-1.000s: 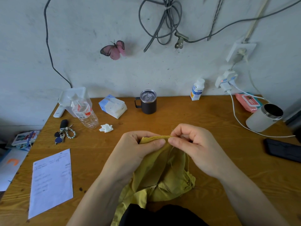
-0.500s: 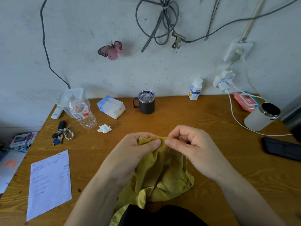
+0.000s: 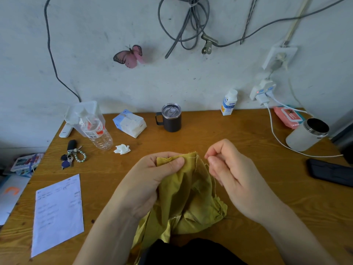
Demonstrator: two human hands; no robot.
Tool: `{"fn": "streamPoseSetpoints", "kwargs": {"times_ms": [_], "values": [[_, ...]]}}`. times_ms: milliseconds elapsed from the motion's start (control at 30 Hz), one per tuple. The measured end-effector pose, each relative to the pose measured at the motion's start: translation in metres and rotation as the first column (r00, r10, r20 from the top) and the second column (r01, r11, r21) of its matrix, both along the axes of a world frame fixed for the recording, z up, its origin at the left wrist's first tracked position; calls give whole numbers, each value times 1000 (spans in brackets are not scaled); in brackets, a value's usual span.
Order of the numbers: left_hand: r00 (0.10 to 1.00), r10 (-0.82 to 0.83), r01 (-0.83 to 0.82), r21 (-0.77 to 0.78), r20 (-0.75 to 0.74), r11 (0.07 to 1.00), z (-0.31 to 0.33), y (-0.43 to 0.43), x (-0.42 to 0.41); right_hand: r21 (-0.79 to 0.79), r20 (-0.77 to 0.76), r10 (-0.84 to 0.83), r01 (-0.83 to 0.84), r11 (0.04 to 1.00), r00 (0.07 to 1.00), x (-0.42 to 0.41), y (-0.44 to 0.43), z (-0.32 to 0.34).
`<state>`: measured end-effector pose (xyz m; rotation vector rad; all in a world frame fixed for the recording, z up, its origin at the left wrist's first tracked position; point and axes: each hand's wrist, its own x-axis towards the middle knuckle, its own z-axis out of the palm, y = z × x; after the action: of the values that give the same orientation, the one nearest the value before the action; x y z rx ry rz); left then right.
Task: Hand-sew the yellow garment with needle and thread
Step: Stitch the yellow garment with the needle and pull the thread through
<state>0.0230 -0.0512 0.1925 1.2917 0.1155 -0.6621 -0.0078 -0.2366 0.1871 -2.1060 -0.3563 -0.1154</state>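
Note:
The yellow garment (image 3: 187,199) lies bunched on the wooden table (image 3: 248,142) and hangs toward my lap. My left hand (image 3: 152,180) grips its top edge, thumb pressed on the fold. My right hand (image 3: 229,169) sits just right of that edge, fingers curled, thumb and forefinger pinched together near 1085,840; the needle itself is too small to make out. A pale thread (image 3: 212,175) runs from the fabric edge down beside my right palm.
A dark lidded mug (image 3: 171,120), tissue pack (image 3: 129,123), plastic bottle (image 3: 95,131), keys (image 3: 71,155) and a crumpled tissue (image 3: 122,149) stand behind. A paper sheet (image 3: 57,213) lies left. A white cup (image 3: 307,134), charging cable (image 3: 277,138) and dark phone (image 3: 330,172) sit right.
My right hand has pulled away to the right from the garment's edge, opening a gap between the hands. My left hand keeps its grip on the fold.

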Motion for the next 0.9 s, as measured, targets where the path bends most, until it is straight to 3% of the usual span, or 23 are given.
{"fn": "streamPoseSetpoints", "kwargs": {"times_ms": [167, 667, 767, 900], "values": [[997, 25, -28, 46, 69, 999, 2, -2, -2, -159, 156, -21, 46, 986, 988, -1, 4, 6], [985, 0, -20, 117, 170, 993, 4, -3, -5, -218, 140, -8, 38, 975, 990, 1, 4, 7], [976, -13, -32, 205, 215, 978, 2, -4, -5, -206, 99, -15, 36, 978, 995, 2, 3, 7], [964, -32, -45, 278, 266, 959, 4, -6, -6, -139, -71, 28, -38, 990, 997, 5, 1, 9]]}}
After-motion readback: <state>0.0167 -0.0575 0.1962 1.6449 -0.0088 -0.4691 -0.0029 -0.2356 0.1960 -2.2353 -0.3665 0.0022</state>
